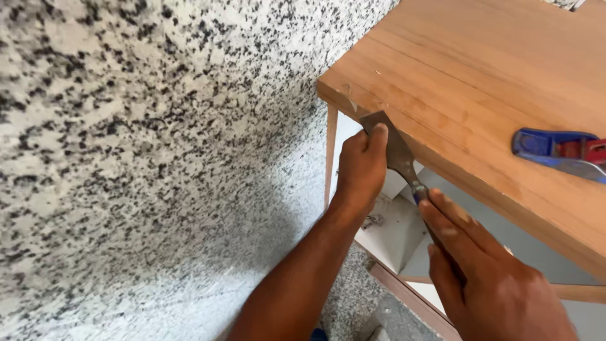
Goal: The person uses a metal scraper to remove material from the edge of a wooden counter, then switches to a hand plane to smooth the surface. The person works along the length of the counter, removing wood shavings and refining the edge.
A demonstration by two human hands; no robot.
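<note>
A wide-bladed chisel (394, 148) lies with its blade against the front edge of a wooden cabinet top (467, 69), near the top's left corner. My left hand (361, 169) presses its fingertips on the blade from above. My right hand (486, 278) is closed around the chisel's handle, lower right. The edge near the corner shows small chipped, pale marks.
A blue and red hand plane (558, 151) rests on the cabinet top at the right. Below the top the cabinet is open, with white inner panels (391, 233) and a metal hinge (372, 220). A speckled granite surface (145, 158) fills the left.
</note>
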